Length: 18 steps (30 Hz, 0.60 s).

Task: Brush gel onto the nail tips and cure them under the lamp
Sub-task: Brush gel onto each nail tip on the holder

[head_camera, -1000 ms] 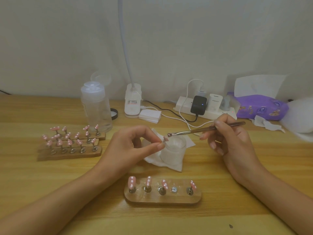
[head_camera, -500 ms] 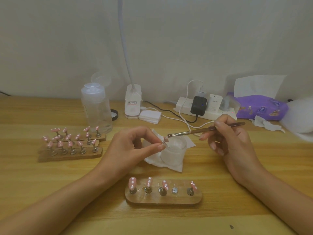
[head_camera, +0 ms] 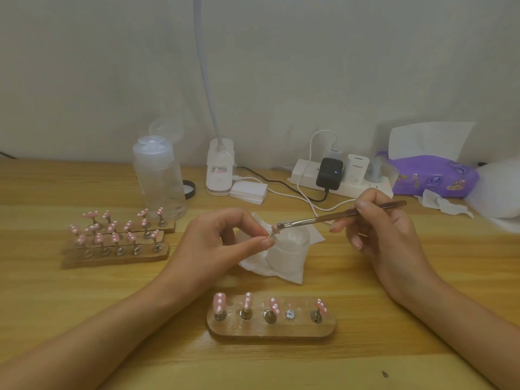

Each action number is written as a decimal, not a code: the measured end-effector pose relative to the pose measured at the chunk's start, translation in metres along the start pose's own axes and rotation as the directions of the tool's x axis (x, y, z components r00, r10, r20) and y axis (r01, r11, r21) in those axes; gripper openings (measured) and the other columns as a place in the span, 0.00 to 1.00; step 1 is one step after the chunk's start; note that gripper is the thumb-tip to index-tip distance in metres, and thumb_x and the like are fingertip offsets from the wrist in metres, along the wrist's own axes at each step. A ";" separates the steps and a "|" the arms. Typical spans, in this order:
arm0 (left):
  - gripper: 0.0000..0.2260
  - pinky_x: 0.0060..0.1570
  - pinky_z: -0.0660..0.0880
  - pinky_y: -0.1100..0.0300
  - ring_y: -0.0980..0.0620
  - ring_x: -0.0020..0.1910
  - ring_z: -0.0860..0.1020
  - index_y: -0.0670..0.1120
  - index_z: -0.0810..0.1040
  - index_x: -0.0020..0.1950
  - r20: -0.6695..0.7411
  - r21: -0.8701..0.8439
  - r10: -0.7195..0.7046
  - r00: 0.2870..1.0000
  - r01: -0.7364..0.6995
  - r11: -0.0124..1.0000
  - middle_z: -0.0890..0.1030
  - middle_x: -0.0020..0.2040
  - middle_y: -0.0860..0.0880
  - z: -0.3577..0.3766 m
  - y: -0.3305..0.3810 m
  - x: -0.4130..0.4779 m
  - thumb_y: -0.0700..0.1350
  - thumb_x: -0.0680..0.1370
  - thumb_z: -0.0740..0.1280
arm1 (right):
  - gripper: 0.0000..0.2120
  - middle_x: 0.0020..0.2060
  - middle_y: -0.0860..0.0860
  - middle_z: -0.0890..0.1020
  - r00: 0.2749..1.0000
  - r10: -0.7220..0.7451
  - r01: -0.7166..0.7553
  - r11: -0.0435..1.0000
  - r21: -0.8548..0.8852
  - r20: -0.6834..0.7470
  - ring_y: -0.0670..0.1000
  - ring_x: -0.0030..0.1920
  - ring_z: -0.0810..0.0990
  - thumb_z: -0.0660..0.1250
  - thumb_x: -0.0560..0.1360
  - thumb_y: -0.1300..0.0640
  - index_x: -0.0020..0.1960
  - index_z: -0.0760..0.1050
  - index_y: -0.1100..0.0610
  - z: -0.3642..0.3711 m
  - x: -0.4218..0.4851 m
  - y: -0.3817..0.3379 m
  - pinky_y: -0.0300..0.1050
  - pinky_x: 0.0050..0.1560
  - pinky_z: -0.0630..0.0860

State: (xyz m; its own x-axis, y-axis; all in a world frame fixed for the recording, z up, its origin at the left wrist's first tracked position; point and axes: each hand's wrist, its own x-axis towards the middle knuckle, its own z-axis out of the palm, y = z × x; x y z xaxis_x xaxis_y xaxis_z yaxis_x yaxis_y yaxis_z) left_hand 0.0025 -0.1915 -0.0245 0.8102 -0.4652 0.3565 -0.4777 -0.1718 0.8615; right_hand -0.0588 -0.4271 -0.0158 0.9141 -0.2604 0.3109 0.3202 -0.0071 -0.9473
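My left hand (head_camera: 225, 243) pinches a small metal stand carrying a pink nail tip (head_camera: 273, 229) between thumb and forefinger, over a frosted gel jar (head_camera: 288, 250). My right hand (head_camera: 380, 229) grips a thin brush (head_camera: 337, 215) whose bristles touch that tip. In front of me lies a wooden holder (head_camera: 270, 326) with several pink dotted tips on stands and one bare magnet. The gooseneck lamp (head_camera: 219, 170) stands at the back by the wall.
Two more wooden holders (head_camera: 112, 256) full of pink tips lie at the left. A clear pump bottle (head_camera: 159, 178) stands behind them. A power strip (head_camera: 337, 178) with cables, a purple tissue pack (head_camera: 433, 175) and white pads (head_camera: 249, 191) line the back.
Both hands have stayed almost still; the brush tip has shifted slightly on the held nail tip.
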 end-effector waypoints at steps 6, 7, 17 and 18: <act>0.12 0.30 0.69 0.71 0.60 0.28 0.70 0.51 0.84 0.40 0.004 -0.004 0.009 1.000 -0.009 1.000 0.83 0.38 0.59 0.000 0.001 0.000 0.58 0.66 0.72 | 0.15 0.34 0.56 0.85 1.000 0.005 -0.005 1.000 0.001 -0.023 0.45 0.24 0.70 0.62 0.78 0.54 0.33 0.75 0.45 -0.001 0.001 0.002 0.33 0.22 0.63; 0.12 0.31 0.69 0.71 0.60 0.28 0.70 0.51 0.84 0.40 0.006 -0.001 0.011 1.000 -0.011 1.000 0.83 0.38 0.59 -0.001 0.000 0.000 0.58 0.66 0.72 | 0.14 0.34 0.56 0.85 1.000 -0.006 0.006 1.000 0.005 -0.010 0.45 0.24 0.71 0.62 0.78 0.53 0.34 0.75 0.45 0.000 0.001 0.001 0.33 0.22 0.63; 0.12 0.33 0.72 0.67 0.60 0.28 0.71 0.52 0.83 0.40 -0.001 0.040 0.027 1.000 -0.027 0.999 0.83 0.39 0.60 0.000 -0.001 0.000 0.59 0.67 0.71 | 0.14 0.35 0.57 0.85 1.000 -0.005 0.006 1.000 -0.006 0.030 0.47 0.26 0.74 0.62 0.78 0.54 0.34 0.75 0.46 0.000 0.000 0.000 0.34 0.23 0.66; 0.12 0.32 0.72 0.69 0.60 0.28 0.71 0.52 0.83 0.40 -0.003 0.042 0.032 0.999 -0.032 0.999 0.83 0.39 0.60 0.000 -0.001 0.000 0.59 0.67 0.71 | 0.15 0.34 0.57 0.85 1.000 0.002 -0.002 1.000 -0.014 0.017 0.47 0.26 0.74 0.62 0.78 0.55 0.34 0.75 0.46 -0.001 0.001 0.000 0.34 0.23 0.66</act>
State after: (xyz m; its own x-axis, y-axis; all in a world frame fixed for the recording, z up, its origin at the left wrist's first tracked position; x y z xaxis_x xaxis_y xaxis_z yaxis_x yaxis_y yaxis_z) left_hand 0.0037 -0.1911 -0.0255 0.7954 -0.4680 0.3850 -0.5171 -0.1929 0.8339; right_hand -0.0583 -0.4278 -0.0162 0.9189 -0.2436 0.3103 0.3152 -0.0197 -0.9488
